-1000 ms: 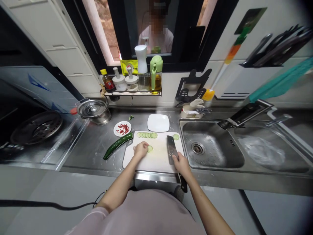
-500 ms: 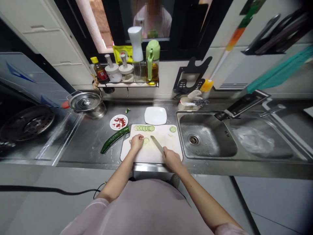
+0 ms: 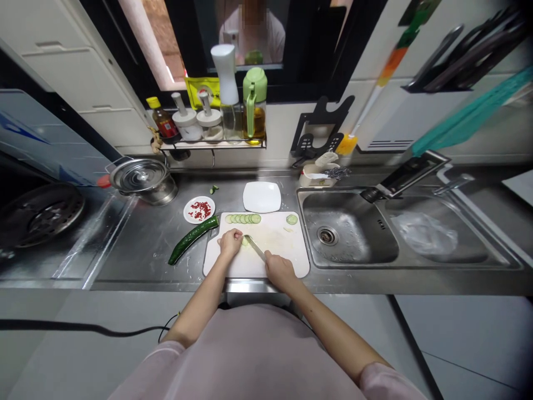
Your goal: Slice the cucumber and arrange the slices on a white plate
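Note:
My right hand [image 3: 280,271] is wrapped round the handle of a knife [image 3: 255,248], its blade slanting up and left over the white cutting board [image 3: 287,250]. The blade's tip lies over a pale cucumber slice [image 3: 245,242], which it partly covers. My left hand [image 3: 230,242] rests on the board's left part, fingertips pinched together beside that slice; what they hold, if anything, is too small to make out. An overlapping row of cucumber slices [image 3: 243,219] lies along the board's far edge, and more slices [image 3: 292,220] sit at its far right corner.
A dark green cucumber [image 3: 193,240] lies left of the board, below a small plate [image 3: 187,216] of chopped red pieces. Behind the board is a white square plate [image 3: 262,197]. The sink [image 3: 353,244] borders it on the right; a steel pot [image 3: 156,191] stands at the back left.
The knife and my right hand have moved left, bringing the blade over the single slice. My left hand stays pinched beside it. The whole view has shifted slightly.

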Demonstrator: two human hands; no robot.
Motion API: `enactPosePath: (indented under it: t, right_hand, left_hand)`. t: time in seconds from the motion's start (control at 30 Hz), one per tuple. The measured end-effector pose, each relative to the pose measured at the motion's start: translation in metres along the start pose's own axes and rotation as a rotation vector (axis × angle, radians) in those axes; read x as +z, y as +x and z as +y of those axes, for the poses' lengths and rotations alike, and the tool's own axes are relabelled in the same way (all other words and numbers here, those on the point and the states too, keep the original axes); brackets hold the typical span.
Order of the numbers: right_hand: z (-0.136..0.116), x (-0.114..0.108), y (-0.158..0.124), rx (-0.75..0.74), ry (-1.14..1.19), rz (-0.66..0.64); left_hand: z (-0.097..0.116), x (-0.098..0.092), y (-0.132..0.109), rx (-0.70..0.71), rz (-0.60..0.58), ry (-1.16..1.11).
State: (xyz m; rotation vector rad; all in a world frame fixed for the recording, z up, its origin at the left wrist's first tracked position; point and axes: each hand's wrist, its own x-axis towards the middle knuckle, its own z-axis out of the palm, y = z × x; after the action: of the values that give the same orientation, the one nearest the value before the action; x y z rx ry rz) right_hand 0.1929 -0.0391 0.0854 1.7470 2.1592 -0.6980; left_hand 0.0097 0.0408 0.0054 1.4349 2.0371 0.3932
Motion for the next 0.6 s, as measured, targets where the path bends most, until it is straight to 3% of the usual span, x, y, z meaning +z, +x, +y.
enactPosePath:
  t: [0.6]
  right_hand:
    - [-0.011, 0.007, 0.008, -0.011, 0.039, -0.071]
  left_hand:
    - [0.002, -0.003, -0.002, 0.002, -0.013, -0.003]
